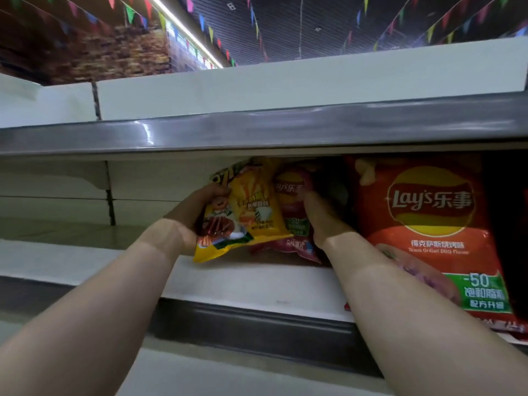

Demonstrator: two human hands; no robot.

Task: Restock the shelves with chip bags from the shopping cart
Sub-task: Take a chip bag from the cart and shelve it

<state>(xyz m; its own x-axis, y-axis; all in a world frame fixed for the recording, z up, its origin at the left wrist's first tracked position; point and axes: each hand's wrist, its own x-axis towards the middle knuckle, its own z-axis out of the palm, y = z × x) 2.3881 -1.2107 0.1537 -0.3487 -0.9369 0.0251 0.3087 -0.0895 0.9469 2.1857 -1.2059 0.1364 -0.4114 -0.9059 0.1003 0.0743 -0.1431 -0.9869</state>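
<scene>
Nearest: two bare forearms are extended up to the white metal shelf with grey front rail. The shopping cart is not in view. A large orange-red Lay's foil bag is stood upright at right, near the shelf front.

Left hand: fingers and thumb are curled round the left edge of the glossy yellow foil chip bags, apparently two overlapped, held tilted, lower corner close over the shelf board.

Right hand: the thumb is laid against the dark red Lay's foil bag just behind the yellow ones. The other fingers are hidden, so the grip cannot be told.

Handling (judged): the bags are taken as light, air-puffed, slippery, with brittle contents. Hold is best taken at seams or side edges, never squeezed mid-panel.

Farther: grey-edged upper shelf; coloured bunting overhead.
</scene>
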